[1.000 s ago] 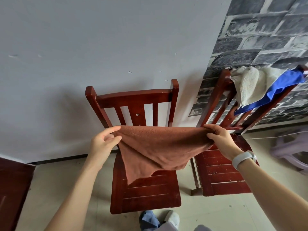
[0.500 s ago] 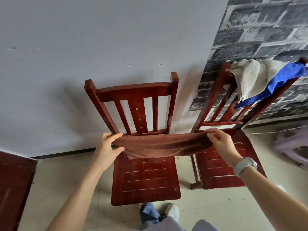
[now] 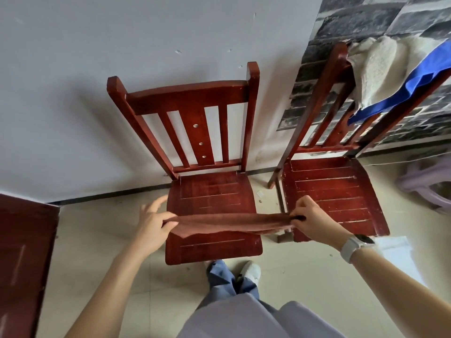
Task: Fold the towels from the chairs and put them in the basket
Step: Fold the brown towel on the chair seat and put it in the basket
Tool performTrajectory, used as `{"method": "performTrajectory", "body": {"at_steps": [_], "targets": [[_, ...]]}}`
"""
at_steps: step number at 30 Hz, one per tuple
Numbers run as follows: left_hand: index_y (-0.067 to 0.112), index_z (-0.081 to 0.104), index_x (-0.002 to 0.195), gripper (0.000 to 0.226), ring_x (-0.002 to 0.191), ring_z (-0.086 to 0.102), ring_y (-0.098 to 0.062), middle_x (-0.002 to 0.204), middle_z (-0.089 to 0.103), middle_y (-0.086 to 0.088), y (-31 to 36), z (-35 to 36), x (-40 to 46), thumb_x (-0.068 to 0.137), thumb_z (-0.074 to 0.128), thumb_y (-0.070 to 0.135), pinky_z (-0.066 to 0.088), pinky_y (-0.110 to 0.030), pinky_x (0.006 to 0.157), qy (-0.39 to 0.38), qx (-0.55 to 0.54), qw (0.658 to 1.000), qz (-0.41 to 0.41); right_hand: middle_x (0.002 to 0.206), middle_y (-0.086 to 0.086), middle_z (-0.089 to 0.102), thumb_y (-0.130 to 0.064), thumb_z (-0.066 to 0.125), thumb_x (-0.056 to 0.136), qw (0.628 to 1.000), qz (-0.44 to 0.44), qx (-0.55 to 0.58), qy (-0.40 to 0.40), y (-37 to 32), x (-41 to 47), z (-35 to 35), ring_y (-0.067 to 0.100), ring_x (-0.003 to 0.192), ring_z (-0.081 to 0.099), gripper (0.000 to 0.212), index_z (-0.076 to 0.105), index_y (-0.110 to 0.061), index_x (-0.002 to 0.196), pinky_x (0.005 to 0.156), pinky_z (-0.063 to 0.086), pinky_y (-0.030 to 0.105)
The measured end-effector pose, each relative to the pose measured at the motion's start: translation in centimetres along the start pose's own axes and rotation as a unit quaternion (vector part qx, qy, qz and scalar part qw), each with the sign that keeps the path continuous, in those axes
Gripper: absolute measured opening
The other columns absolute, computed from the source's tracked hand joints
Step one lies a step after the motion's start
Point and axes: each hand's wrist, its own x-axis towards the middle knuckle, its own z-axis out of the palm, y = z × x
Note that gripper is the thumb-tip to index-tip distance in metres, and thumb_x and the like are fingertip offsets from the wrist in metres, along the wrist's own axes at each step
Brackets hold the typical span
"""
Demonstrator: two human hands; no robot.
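A brown towel (image 3: 231, 223) is stretched flat between my hands, just above the front of the middle red chair's seat (image 3: 214, 191). My left hand (image 3: 152, 224) pinches its left end with thumb and forefinger, the other fingers spread. At the right end, my right hand (image 3: 311, 222) grips the cloth, a white watch on the wrist. A cream towel (image 3: 375, 67) and a blue towel (image 3: 402, 89) hang over the back of the right red chair (image 3: 334, 191). No basket is in view.
Both chairs stand against a grey wall and a stone-pattern wall. A dark red piece of furniture (image 3: 24, 252) is at the left edge. A pale purple plastic stool (image 3: 427, 184) sits at the far right. My legs and shoes (image 3: 249, 274) are right below the middle chair.
The brown towel has come down from backrest height to just above the seat's front. It hung in a loose drape a second ago and is now a flat, narrow band. The view tilted down.
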Motion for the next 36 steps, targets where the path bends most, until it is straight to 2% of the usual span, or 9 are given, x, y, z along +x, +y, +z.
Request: {"method": "performTrajectory", "body": {"at_steps": [2, 4, 7, 9, 14, 21, 27, 33, 36], "targets": [[0.004, 0.068, 0.096, 0.014, 0.111, 0.052, -0.032, 0.114, 0.062, -0.014, -0.8, 1.4, -1.5, 0.085, 0.06, 0.007, 0.036, -0.033, 0.095, 0.034, -0.105, 0.993, -0.034, 0.112, 0.005, 0.05, -0.008, 0.059, 0.084, 0.999, -0.018, 0.029, 0.039, 0.5, -1.2, 1.2, 0.019, 0.105, 0.046, 0.014, 0.068, -0.003, 0.093, 0.096, 0.04, 0.033], [0.008, 0.062, 0.091, 0.007, 0.09, 0.061, -0.028, 0.088, 0.065, -0.008, -1.1, 2.8, -3.4, 0.088, 0.057, 0.012, 0.04, -0.028, 0.075, 0.068, -0.207, 0.971, -0.096, 0.104, 0.008, 0.061, -0.002, 0.056, 0.084, 0.993, -0.004, 0.083, 0.079, 0.7, -2.3, 2.5, 0.023, 0.098, 0.054, 0.012, 0.065, -0.003, 0.09, 0.088, 0.042, 0.032], [0.012, 0.057, 0.088, 0.006, 0.078, 0.058, -0.021, 0.081, 0.061, -0.004, -1.6, 5.2, -5.2, 0.091, 0.052, 0.012, 0.039, -0.022, 0.066, 0.13, -0.242, 0.954, -0.124, 0.074, 0.005, 0.062, -0.005, 0.053, 0.088, 0.984, 0.033, 0.126, 0.125, 0.4, -3.4, 4.4, 0.025, 0.067, 0.057, 0.008, 0.059, -0.01, 0.09, 0.063, 0.039, 0.029], [0.01, 0.057, 0.088, 0.009, 0.075, 0.054, -0.017, 0.081, 0.059, -0.003, -1.8, 6.2, -5.4, 0.093, 0.049, 0.01, 0.035, -0.017, 0.061, 0.16, -0.234, 0.95, -0.133, 0.073, 0.003, 0.062, -0.007, 0.053, 0.089, 0.982, 0.023, 0.118, 0.146, 0.3, -3.5, 5.5, 0.024, 0.065, 0.057, 0.007, 0.058, -0.009, 0.094, 0.061, 0.04, 0.029], [-0.002, 0.058, 0.098, 0.02, 0.079, 0.049, -0.019, 0.085, 0.055, -0.003, -3.1, 7.1, -3.3, 0.095, 0.045, 0.013, 0.032, -0.023, 0.07, 0.196, -0.197, 0.947, -0.163, 0.08, -0.002, 0.061, -0.011, 0.052, 0.091, 0.979, 0.017, 0.107, 0.175, 0.0, -1.2, 7.2, 0.024, 0.072, 0.06, 0.01, 0.058, -0.011, 0.099, 0.066, 0.038, 0.023], [-0.004, 0.057, 0.094, 0.023, 0.076, 0.048, -0.024, 0.082, 0.056, -0.01, -7.1, 8.4, 5.8, 0.095, 0.044, 0.016, 0.026, -0.017, 0.063, 0.184, -0.201, 0.949, -0.16, 0.089, 0.017, 0.067, -0.024, 0.05, 0.092, 0.974, 0.068, 0.097, 0.192, -0.6, 8.9, 9.0, 0.039, 0.082, 0.062, 0.019, 0.055, -0.01, 0.104, 0.074, 0.048, 0.039], [0.0, 0.061, 0.096, 0.029, 0.083, 0.053, -0.024, 0.094, 0.064, -0.018, -12.2, 11.8, 15.4, 0.095, 0.046, 0.025, 0.035, -0.025, 0.071, 0.17, -0.194, 0.95, -0.177, 0.09, 0.014, 0.064, -0.027, 0.049, 0.093, 0.972, 0.113, 0.083, 0.188, 0.3, 19.7, 12.2, 0.035, 0.087, 0.06, 0.024, 0.059, -0.009, 0.104, 0.067, 0.035, 0.027], [0.0, 0.063, 0.096, 0.034, 0.086, 0.058, -0.032, 0.096, 0.066, -0.021, -15.4, 14.7, 23.3, 0.093, 0.048, 0.03, 0.041, -0.032, 0.075, 0.187, -0.168, 0.952, -0.173, 0.103, 0.02, 0.063, -0.028, 0.047, 0.092, 0.971, 0.127, 0.047, 0.199, 1.8, 28.6, 14.1, 0.037, 0.097, 0.056, 0.026, 0.061, -0.011, 0.108, 0.076, 0.042, 0.034], [0.005, 0.058, 0.115, 0.034, 0.104, 0.057, -0.029, 0.115, 0.063, -0.016, -15.9, 16.1, 25.5, 0.095, 0.045, 0.029, 0.041, -0.03, 0.086, 0.184, -0.191, 0.946, -0.185, 0.12, 0.021, 0.055, -0.016, 0.047, 0.091, 0.97, 0.142, 0.022, 0.195, 2.4, 31.0, 14.8, 0.037, 0.112, 0.048, 0.034, 0.05, -0.008, 0.124, 0.088, 0.038, 0.036]]}}
